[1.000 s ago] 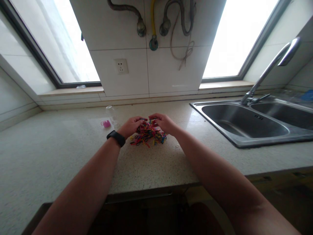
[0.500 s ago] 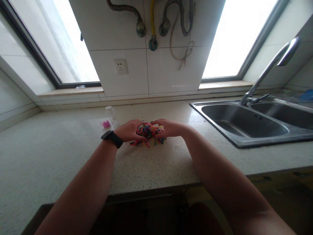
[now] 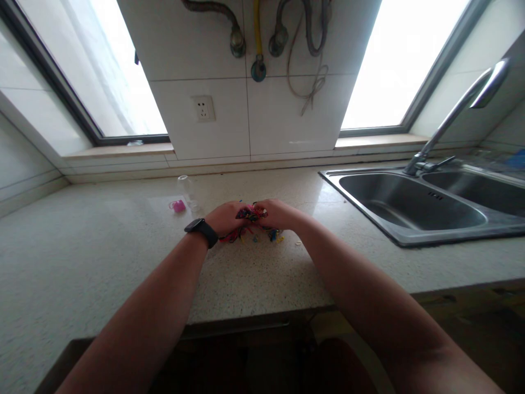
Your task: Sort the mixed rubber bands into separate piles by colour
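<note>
A heap of small coloured rubber bands (image 3: 249, 214) lies on the speckled countertop (image 3: 102, 257), squeezed between both my hands. My left hand (image 3: 226, 218), with a black watch on its wrist, is cupped round the heap's left side. My right hand (image 3: 277, 214) is cupped round the right side. The fingers of both curl over the bands and hide most of them. A few loose bands (image 3: 274, 237) lie under and just in front of my hands.
A clear plastic jar (image 3: 186, 191) lies on its side behind my left hand, with a pink lid (image 3: 178, 206) beside it. A steel double sink (image 3: 410, 205) with a tall tap (image 3: 455, 115) is at the right. A wall socket and hoses hang above.
My hands have closed in from the sides and pressed the spread-out bands into a tight bundle. More of the heap is now covered by my fingers.
</note>
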Demonstrator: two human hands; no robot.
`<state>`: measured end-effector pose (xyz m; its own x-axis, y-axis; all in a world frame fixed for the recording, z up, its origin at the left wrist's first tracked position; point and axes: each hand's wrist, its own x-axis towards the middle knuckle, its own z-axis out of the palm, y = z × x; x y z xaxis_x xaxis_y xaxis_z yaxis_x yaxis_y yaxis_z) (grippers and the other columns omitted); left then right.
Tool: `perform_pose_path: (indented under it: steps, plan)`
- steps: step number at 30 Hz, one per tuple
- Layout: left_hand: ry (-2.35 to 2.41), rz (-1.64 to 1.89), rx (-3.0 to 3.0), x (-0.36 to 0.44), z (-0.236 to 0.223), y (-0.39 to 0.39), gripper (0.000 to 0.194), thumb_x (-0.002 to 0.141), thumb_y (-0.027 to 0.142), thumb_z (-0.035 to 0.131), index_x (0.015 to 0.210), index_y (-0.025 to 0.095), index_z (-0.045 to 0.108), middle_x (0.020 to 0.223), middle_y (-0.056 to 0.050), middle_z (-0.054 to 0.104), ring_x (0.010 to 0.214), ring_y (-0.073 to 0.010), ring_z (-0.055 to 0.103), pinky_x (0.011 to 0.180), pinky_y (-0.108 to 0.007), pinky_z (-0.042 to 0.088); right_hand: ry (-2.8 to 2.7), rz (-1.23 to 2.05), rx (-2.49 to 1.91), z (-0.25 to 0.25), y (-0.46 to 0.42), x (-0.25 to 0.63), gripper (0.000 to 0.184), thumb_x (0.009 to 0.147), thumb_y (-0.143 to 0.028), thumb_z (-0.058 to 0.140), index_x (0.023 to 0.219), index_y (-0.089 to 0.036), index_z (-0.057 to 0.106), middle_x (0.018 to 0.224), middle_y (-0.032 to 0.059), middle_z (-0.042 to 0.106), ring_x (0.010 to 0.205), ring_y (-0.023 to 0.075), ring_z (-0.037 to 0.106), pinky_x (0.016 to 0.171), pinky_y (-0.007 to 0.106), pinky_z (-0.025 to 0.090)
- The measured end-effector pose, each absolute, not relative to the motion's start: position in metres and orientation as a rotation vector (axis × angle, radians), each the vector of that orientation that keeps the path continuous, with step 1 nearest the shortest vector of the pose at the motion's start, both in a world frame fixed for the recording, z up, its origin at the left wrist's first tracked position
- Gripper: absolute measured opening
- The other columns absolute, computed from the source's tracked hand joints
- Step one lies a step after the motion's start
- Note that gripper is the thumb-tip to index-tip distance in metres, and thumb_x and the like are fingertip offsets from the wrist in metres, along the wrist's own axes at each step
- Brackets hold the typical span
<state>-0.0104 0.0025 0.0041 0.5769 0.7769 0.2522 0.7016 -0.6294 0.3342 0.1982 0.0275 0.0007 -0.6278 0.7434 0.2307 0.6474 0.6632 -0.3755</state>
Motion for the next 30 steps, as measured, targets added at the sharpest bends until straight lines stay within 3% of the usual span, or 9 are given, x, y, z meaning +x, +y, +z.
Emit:
perform_pose_path:
  steps: [7, 11, 16, 20, 23, 25, 28, 30]
  plan:
    - [1.24, 0.871, 2.364, -0.014, 0.014, -0.001, 0.029, 0.087, 0.031, 0.058, 0.112, 0.02, 0.066, 0.105, -0.008, 0.07, 0.096, -0.0233, 0.064, 0.086, -0.036, 0.048, -2.237, 0.661, -1.007, 0.002, 0.036, 0.209, 0.016, 0.078, -0.024, 0.065, 0.092, -0.017, 0.065, 0.077, 0.0016, 0.068, 0.066, 0.0129, 0.061, 0.058, 0.023, 0.044]
    - [1.131, 0.987, 2.147, -0.017, 0.014, 0.0, 0.034, 0.088, 0.023, 0.052, 0.121, 0.017, 0.058, 0.109, -0.009, 0.068, 0.093, -0.0193, 0.065, 0.083, -0.034, 0.051, -2.114, 0.865, -0.934, 0.002, 0.042, 0.215, 0.025, 0.079, -0.018, 0.063, 0.103, -0.017, 0.06, 0.083, 0.0021, 0.069, 0.069, 0.0129, 0.063, 0.061, 0.024, 0.051]
    - [1.053, 0.82, 2.222, -0.02, 0.015, -0.003, 0.035, 0.086, 0.021, 0.054, 0.12, 0.017, 0.06, 0.111, -0.009, 0.067, 0.099, -0.0195, 0.063, 0.088, -0.034, 0.049, -2.36, 0.74, -0.888, 0.018, 0.03, 0.233, 0.033, 0.079, -0.021, 0.064, 0.111, -0.019, 0.064, 0.096, 0.0044, 0.07, 0.085, 0.0162, 0.064, 0.072, 0.027, 0.051]
    - [1.032, 0.6, 2.354, -0.025, 0.02, -0.006, 0.041, 0.084, 0.03, 0.06, 0.124, 0.021, 0.06, 0.117, -0.01, 0.066, 0.105, -0.0219, 0.061, 0.091, -0.035, 0.046, -2.65, 0.711, -0.968, 0.032, 0.015, 0.249, 0.054, 0.072, -0.029, 0.074, 0.125, -0.025, 0.062, 0.109, 0.0052, 0.069, 0.096, 0.021, 0.064, 0.079, 0.031, 0.05]
    - [1.096, 0.512, 2.503, -0.034, 0.022, -0.007, 0.055, 0.078, 0.043, 0.069, 0.129, 0.024, 0.059, 0.121, -0.01, 0.064, 0.111, -0.0258, 0.057, 0.097, -0.039, 0.041, -2.787, 0.565, -0.991, 0.034, 0.01, 0.257, 0.073, 0.057, -0.037, 0.085, 0.126, -0.03, 0.061, 0.118, 0.0057, 0.065, 0.111, 0.0277, 0.057, 0.094, 0.038, 0.045]
    - [1.196, 0.448, 2.587, -0.041, 0.021, -0.007, 0.074, 0.067, 0.053, 0.077, 0.134, 0.026, 0.055, 0.128, -0.011, 0.059, 0.119, -0.03, 0.051, 0.103, -0.043, 0.035, -2.825, 0.498, -1.025, 0.032, 0.009, 0.259, 0.081, 0.051, -0.038, 0.088, 0.128, -0.033, 0.06, 0.12, 0.0058, 0.063, 0.115, 0.0305, 0.054, 0.096, 0.042, 0.043]
    - [1.387, 0.32, 2.575, -0.047, 0.015, -0.007, 0.102, 0.054, 0.062, 0.081, 0.142, 0.025, 0.046, 0.135, -0.015, 0.053, 0.124, -0.0355, 0.046, 0.107, -0.046, 0.03, -2.842, 0.453, -1.086, 0.026, 0.008, 0.253, 0.08, 0.055, -0.035, 0.084, 0.131, -0.032, 0.057, 0.117, 0.0074, 0.062, 0.107, 0.0285, 0.058, 0.089, 0.038, 0.046]
    - [1.449, 0.257, 2.525, -0.046, 0.011, -0.006, 0.108, 0.052, 0.065, 0.08, 0.144, 0.023, 0.044, 0.131, -0.016, 0.055, 0.12, -0.0362, 0.049, 0.105, -0.045, 0.033, -2.829, 0.433, -1.084, 0.022, 0.008, 0.245, 0.071, 0.061, -0.032, 0.079, 0.129, -0.027, 0.058, 0.112, 0.0086, 0.062, 0.097, 0.0249, 0.06, 0.082, 0.033, 0.047]
